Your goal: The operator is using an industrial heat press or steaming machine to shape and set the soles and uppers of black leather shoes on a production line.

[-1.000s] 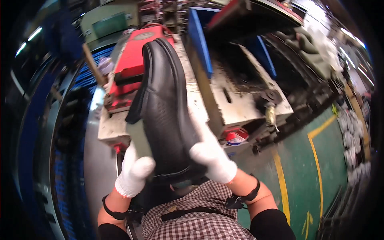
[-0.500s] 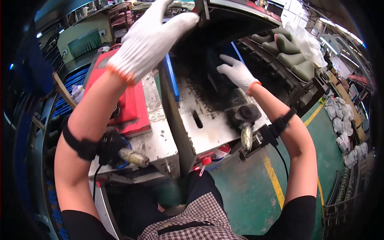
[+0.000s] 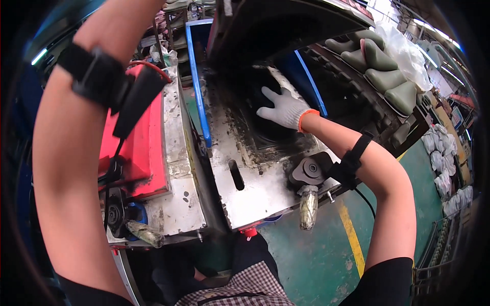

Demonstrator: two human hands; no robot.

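My right hand (image 3: 284,108), in a white knit glove with an orange cuff, is open with its fingers apart and holds nothing. It reaches over the blackened bed (image 3: 260,136) of a metal-topped machine; whether the fingertips touch it, I cannot tell. Above this bed stands a dark raised lid or upper plate (image 3: 291,38). A blue panel (image 3: 199,102) edges the bed on the left, and another blue panel (image 3: 308,81) on the right. My left forearm (image 3: 76,148) stretches far forward, and its hand lies beyond the upper edge of the picture.
Left of the bed sits a red box-shaped cover (image 3: 140,153) on a worn metal top. Tape-wrapped handles (image 3: 308,209) jut from the near edge. Olive-green boot-shaped pieces (image 3: 376,56) lie on a rack at right, beside clear plastic (image 3: 408,56). The green floor (image 3: 316,255) has yellow lines.
My left hand has gone forward and out of the picture. My right hand now appears further left over the blackened bed. The view has shifted, showing more of the machine's left side.
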